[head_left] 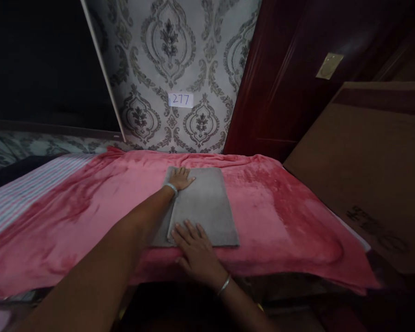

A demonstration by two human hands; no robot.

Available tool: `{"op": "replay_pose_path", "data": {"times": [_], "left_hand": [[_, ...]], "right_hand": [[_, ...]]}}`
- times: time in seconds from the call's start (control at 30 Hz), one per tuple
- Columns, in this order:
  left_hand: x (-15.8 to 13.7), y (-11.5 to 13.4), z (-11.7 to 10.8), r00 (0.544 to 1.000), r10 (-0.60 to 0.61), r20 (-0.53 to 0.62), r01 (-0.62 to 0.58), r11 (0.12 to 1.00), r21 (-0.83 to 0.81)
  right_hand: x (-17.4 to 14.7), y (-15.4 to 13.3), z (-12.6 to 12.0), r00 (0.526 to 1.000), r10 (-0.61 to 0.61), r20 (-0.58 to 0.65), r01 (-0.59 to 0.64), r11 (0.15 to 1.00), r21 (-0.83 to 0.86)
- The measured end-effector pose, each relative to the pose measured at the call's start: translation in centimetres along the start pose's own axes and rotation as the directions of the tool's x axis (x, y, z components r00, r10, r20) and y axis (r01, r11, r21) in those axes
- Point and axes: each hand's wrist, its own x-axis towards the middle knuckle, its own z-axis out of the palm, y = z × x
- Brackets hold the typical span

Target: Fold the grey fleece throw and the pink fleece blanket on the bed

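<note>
A grey cloth [207, 203], which looks like a folded towel, lies flat on a pink plush blanket [256, 216]. One layer is folded over, and its edge runs down the left side with a strip of the lower layer showing. My left hand [181, 179] rests palm down on the cloth's far left part, fingers spread. Nearer to me, my right hand [198, 256] lies over the front edge, its fingers apart on the cloth and its thumb out to the left. Neither hand grips anything.
A striped cloth [38, 184] shows at the blanket's left. A large cardboard box [373, 175] stands to the right, against a dark red wooden panel [280, 69]. Behind are a dark screen [44, 64] and a patterned wall bearing a paper label [180, 100] marked 277.
</note>
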Motion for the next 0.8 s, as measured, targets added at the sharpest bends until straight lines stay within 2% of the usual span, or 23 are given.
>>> {"op": "replay_pose_path", "data": {"times": [0.13, 0.2, 0.3, 0.37, 0.47, 0.6, 0.8], "left_hand": [[-3.8, 0.5, -0.8, 0.994, 0.048, 0.093, -0.05, 0.999, 0.011], [-6.6, 0.9, -0.7, 0.979, 0.148, 0.138, -0.15, 0.989, 0.002], [-10.5, 1.5, 0.1, 0.902, 0.38, 0.207, -0.373, 0.925, -0.074], [-12.2, 1.7, 0.8, 0.86, 0.456, 0.227, -0.441, 0.89, -0.116], [-13.0, 1.4, 1.9, 0.87, 0.462, 0.173, -0.454, 0.887, -0.081], [-13.1, 1.0, 2.8, 0.875, 0.477, 0.078, -0.478, 0.879, -0.014], [-13.0, 0.8, 3.1, 0.875, 0.48, 0.065, -0.481, 0.877, 0.002]], "right_hand": [[0.0, 0.1, -0.3, 1.0, 0.008, 0.004, -0.008, 1.0, -0.003], [0.6, 0.6, -1.1, 1.0, -0.007, 0.004, 0.007, 1.0, 0.023], [1.6, 1.6, -2.1, 0.998, 0.014, -0.069, -0.011, 0.999, 0.046], [1.9, 2.0, -2.1, 0.994, 0.04, -0.104, -0.04, 0.999, 0.002], [1.6, 2.0, -0.9, 0.994, 0.046, -0.099, -0.055, 0.994, -0.091], [0.7, 1.4, 0.8, 0.99, 0.072, -0.118, -0.088, 0.987, -0.134], [-1.0, 1.0, 1.9, 0.988, 0.065, -0.14, -0.088, 0.982, -0.165]]}}
